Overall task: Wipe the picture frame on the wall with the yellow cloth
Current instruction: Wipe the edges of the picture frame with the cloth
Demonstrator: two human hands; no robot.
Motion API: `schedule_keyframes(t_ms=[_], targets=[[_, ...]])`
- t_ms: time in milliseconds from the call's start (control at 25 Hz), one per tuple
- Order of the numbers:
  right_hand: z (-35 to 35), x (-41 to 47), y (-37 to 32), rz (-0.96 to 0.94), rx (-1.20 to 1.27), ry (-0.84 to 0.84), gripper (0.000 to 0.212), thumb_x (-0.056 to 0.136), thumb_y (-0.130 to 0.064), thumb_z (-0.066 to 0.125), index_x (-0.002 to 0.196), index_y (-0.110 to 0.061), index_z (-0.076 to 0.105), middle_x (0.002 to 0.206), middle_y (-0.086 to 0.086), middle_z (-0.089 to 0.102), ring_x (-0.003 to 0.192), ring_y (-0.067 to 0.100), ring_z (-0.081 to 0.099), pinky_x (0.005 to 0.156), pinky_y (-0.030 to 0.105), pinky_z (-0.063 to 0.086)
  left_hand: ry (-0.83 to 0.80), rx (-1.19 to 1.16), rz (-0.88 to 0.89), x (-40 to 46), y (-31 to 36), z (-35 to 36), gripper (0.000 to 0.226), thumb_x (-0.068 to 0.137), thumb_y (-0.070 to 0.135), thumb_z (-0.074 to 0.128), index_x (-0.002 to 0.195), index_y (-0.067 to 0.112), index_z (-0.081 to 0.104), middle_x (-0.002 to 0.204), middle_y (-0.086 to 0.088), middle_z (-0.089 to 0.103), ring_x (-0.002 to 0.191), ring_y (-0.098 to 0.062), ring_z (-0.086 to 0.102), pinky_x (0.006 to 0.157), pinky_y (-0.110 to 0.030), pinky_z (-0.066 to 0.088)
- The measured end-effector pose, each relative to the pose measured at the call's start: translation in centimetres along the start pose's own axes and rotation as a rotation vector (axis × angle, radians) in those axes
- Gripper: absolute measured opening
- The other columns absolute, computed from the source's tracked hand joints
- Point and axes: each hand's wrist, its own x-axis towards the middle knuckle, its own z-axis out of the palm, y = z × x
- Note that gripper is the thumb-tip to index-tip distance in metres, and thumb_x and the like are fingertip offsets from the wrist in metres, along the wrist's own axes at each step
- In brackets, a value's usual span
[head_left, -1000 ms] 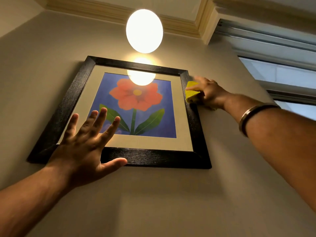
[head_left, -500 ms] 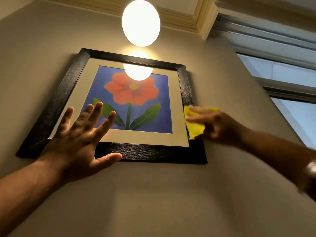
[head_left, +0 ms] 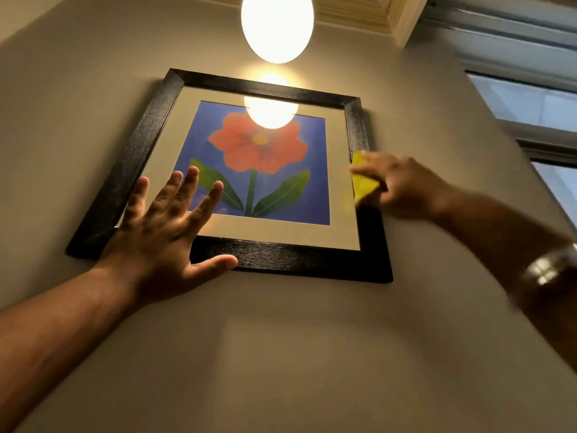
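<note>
On the beige wall, seen from below, hangs one picture frame, black and square, with a cream mat around a print of a red flower on blue. One round lamp glows above it, and its glare sits on the glass near the frame's top edge. One window fills the upper right corner, well apart from the frame. Bare wall lies open on the left, below and to the right of the frame.

Two arms reach up from the bottom corners. The left hand lies flat over the frame's lower left corner, fingers spread wide across the mat and print, thumb stretched along the bottom rail. The right hand, blurred, is pressed to the frame's right rail about halfway up, its fingers closed around one yellow cloth, which touches that rail's inner edge. One metal bracelet circles the right wrist.
</note>
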Motion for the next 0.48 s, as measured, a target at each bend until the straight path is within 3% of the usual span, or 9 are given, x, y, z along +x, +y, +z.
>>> schedule_keyframes(t_ms=[120, 240, 320, 400, 480], targets=[[5.1, -12.9, -4.2, 0.004, 0.056, 0.184, 0.061, 0.078, -0.045, 0.056, 0.136, -0.035, 0.042, 0.15, 0.002, 0.041, 0.127, 0.029, 0.048, 0.104, 0.041, 0.04, -0.001, -0.019, -0.006, 0.1, 0.3, 0.2, 0.1, 0.07, 0.091, 0.017, 0.149, 0.038, -0.012, 0.162, -0.011, -0.01, 0.149, -0.029, -0.004, 0.118, -0.062, -0.004], [7.5, -15.3, -7.4, 0.356, 0.169, 0.325, 0.068, 0.079, -0.036, 0.068, 0.14, -0.029, 0.039, 0.152, 0.005, 0.037, 0.129, 0.035, 0.045, 0.101, 0.047, 0.044, -0.018, -0.053, 0.002, -0.1, 0.6, 0.2, 0.101, 0.07, 0.091, 0.017, 0.149, 0.037, -0.014, 0.162, -0.01, -0.01, 0.15, -0.029, -0.005, 0.118, -0.062, -0.004], [8.0, -13.4, -10.9, 0.528, 0.197, 0.361, 0.065, 0.081, -0.024, 0.061, 0.141, -0.025, 0.038, 0.155, 0.006, 0.031, 0.136, 0.037, 0.035, 0.109, 0.049, 0.036, -0.039, -0.089, 0.006, -0.4, 0.5, 0.0, 0.1, 0.072, 0.09, 0.015, 0.149, 0.034, -0.017, 0.162, -0.009, -0.012, 0.15, -0.027, -0.01, 0.119, -0.062, -0.005], [8.5, -11.5, -15.2, 0.35, 0.154, 0.355, 0.062, 0.08, -0.022, 0.054, 0.141, -0.026, 0.039, 0.153, 0.006, 0.034, 0.139, 0.035, 0.032, 0.114, 0.049, 0.028, -0.063, -0.137, 0.045, -0.5, 0.4, -0.3, 0.097, 0.076, 0.083, 0.014, 0.149, 0.028, -0.02, 0.162, -0.005, -0.016, 0.148, -0.023, -0.018, 0.119, -0.061, -0.006], [9.1, -10.5, -18.2, 0.131, 0.151, 0.282, 0.061, 0.082, -0.032, 0.054, 0.141, -0.031, 0.036, 0.15, 0.003, 0.04, 0.138, 0.03, 0.036, 0.113, 0.045, 0.029, -0.101, -0.197, 0.142, -0.4, -0.4, -0.6, 0.093, 0.08, 0.075, 0.015, 0.147, 0.024, -0.023, 0.16, 0.0, -0.022, 0.146, -0.017, -0.025, 0.12, -0.058, -0.006]])
